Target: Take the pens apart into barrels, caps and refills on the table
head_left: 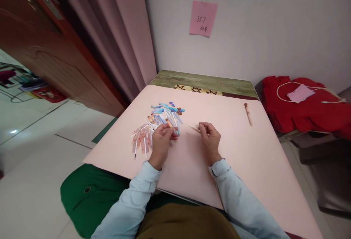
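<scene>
My left hand (162, 142) pinches an orange-brown pen barrel (169, 123) above the near side of a pile of pen parts. Between the thumb and fingers of my right hand (210, 138) is a thin, pale pen refill (193, 127), its free end pointing left toward the barrel; the two parts are apart. White refills (166, 114) lie among blue and orange barrels (156, 119) in the pile. Pinkish pen parts (142, 139) fan out left of my left hand. Small blue and brown pieces (179, 111) sit at the pile's far edge.
A pen with a brown top (248, 114) lies alone on the right of the pale tabletop (241, 158). Beyond the table's right edge is a red cloth (309, 112) with a white cord. A green stool cover (90, 202) stands at the near left, and a wooden door (60, 41) behind it.
</scene>
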### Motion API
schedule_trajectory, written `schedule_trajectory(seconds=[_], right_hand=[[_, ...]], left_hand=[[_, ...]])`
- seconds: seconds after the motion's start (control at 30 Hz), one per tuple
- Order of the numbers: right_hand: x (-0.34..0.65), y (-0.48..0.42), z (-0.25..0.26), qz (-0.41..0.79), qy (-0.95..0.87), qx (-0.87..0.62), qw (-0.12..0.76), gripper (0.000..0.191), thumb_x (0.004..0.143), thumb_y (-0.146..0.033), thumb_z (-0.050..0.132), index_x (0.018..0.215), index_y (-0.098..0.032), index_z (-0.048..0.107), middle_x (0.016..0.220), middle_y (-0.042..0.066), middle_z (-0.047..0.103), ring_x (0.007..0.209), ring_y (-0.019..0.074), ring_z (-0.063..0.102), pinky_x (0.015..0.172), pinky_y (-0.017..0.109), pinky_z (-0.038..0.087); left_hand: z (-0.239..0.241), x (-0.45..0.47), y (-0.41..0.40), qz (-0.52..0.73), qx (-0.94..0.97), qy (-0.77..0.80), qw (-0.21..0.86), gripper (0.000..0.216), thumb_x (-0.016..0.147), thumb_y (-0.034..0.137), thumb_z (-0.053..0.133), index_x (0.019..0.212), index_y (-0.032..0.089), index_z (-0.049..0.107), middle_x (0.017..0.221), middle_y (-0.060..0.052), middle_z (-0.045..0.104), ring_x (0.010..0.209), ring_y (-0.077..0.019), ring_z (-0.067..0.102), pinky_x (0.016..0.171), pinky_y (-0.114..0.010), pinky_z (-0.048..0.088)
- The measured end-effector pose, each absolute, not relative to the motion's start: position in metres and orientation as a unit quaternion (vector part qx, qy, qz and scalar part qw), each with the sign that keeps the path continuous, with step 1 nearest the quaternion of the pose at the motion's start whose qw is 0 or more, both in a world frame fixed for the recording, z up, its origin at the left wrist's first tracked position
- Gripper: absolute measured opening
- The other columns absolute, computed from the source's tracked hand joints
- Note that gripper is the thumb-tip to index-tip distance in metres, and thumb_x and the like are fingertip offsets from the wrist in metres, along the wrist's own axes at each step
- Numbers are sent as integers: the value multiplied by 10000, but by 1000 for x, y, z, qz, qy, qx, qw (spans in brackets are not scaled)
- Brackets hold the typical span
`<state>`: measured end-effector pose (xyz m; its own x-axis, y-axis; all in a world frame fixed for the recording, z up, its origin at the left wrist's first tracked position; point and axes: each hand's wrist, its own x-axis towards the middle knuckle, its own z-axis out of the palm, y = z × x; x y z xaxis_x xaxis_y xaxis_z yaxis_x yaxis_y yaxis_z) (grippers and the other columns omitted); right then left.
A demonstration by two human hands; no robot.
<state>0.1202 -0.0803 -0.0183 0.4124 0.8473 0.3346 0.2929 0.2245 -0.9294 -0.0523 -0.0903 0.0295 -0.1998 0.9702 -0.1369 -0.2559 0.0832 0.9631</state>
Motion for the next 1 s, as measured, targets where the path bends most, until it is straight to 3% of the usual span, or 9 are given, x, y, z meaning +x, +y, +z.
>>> schedule_trajectory(seconds=[0.23, 0.47, 0.6, 0.77, 0.9, 1.0], right_hand=[[119, -83, -23, 84, -655, -611, 436, 184, 905, -318, 588, 851, -239, 746, 774, 3, 700, 668, 134, 611, 620, 249, 418], [111, -85, -29, 7, -728, -607, 318, 132, 888, -265, 630, 809, -244, 734, 767, 18, 681, 694, 156, 586, 618, 270, 347], [109, -84, -28, -11, -739, -603, 300, 152, 892, -250, 625, 771, -232, 716, 756, 25, 671, 687, 158, 568, 622, 277, 330], [109, -85, -27, 4, -725, -615, 310, 135, 888, -246, 612, 788, -216, 697, 752, 22, 663, 682, 156, 559, 618, 274, 320], [109, -86, -27, 33, -711, -619, 331, 158, 906, -261, 577, 803, -210, 685, 741, 18, 665, 679, 148, 570, 617, 260, 319], [109, -88, -26, 49, -704, -623, 337, 163, 918, -272, 555, 828, -208, 675, 756, 16, 687, 679, 145, 585, 620, 253, 323]], left_hand=[[31, -75, -81, 653, 310, 511, 466, 284, 733, 353, 714, 874, 142, 587, 911, -88, 730, 573, -87, 608, 591, -238, 510], [31, -74, -82, 658, 294, 500, 480, 303, 719, 347, 742, 878, 139, 591, 896, -75, 727, 563, -69, 593, 583, -222, 489], [32, -69, -85, 651, 279, 489, 510, 314, 715, 318, 761, 918, 145, 595, 899, -72, 731, 574, -74, 604, 574, -218, 496], [42, -69, -86, 600, 207, 453, 625, 186, 780, 243, 724, 918, 165, 627, 921, -64, 735, 589, -74, 609, 566, -202, 529], [63, -66, -89, 575, 59, 397, 713, 101, 863, 128, 627, 963, 141, 624, 895, -67, 715, 531, -23, 574, 495, -100, 504], [79, -62, -92, 574, -39, 355, 736, 160, 919, 60, 509, 1042, 105, 601, 853, -69, 689, 490, -4, 559, 467, -57, 489]])
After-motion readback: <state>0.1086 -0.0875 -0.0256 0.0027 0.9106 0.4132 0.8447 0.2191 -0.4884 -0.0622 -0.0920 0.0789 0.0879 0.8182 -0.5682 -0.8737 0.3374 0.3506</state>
